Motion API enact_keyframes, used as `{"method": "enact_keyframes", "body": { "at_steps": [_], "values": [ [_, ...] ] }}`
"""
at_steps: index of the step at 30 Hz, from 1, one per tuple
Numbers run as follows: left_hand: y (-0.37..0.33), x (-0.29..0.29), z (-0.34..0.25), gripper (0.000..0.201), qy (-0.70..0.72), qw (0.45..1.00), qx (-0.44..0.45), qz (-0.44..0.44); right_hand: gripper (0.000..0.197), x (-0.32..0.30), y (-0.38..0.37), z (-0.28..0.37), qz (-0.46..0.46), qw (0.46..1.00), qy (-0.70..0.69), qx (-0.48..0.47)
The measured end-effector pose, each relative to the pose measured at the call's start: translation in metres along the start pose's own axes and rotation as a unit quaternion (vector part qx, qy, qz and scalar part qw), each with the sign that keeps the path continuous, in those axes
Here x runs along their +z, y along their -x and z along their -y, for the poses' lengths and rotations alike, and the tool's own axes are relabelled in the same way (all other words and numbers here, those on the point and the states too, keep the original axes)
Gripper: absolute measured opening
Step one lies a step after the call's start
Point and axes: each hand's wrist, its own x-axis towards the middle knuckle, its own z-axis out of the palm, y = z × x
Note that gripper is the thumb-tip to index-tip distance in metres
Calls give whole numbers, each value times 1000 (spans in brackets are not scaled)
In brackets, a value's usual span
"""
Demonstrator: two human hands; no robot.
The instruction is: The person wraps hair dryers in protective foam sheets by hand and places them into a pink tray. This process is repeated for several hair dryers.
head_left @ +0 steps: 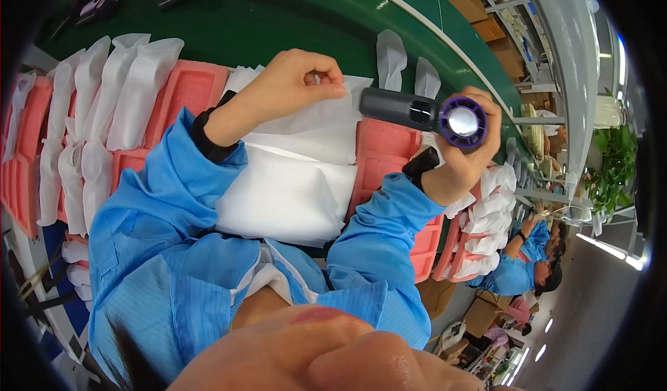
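Observation:
My right hand is wrapped round the purple ring-shaped head of a handheld fan. The fan has a silvery centre and a dark grey handle with a small glossy black panel, and its handle points left towards my other hand. My left hand has its thumb and fingers pinched together at the upper edge of a thin white packing bag. More white bags lie in a stack below it, in front of my chest. The fan's handle end is close to the pinched bag but apart from my left fingers.
Pink foam trays stand on both sides, with several white-wrapped pieces in the left ones. A green conveyor belt runs beyond, carrying more fans and wrapped pieces. A co-worker in blue is at the right.

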Motion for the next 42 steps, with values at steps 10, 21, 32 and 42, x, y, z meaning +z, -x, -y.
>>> {"method": "enact_keyframes", "body": {
  "at_steps": [10,21,32,42],
  "values": [
    [0,-3,-9,13,7,999,-30,-32,48,19,-4,4,-91,993,-59,-39],
    [6,-11,-28,12,190,976,-48,-92,53,69,-6,-8,53,996,-50,-60],
    [13,-12,-34,11,222,964,25,-147,71,121,1,-19,75,954,214,-197],
    [20,8,-40,14,-150,943,217,-203,83,118,9,-35,17,971,164,-171]
  ]
}}
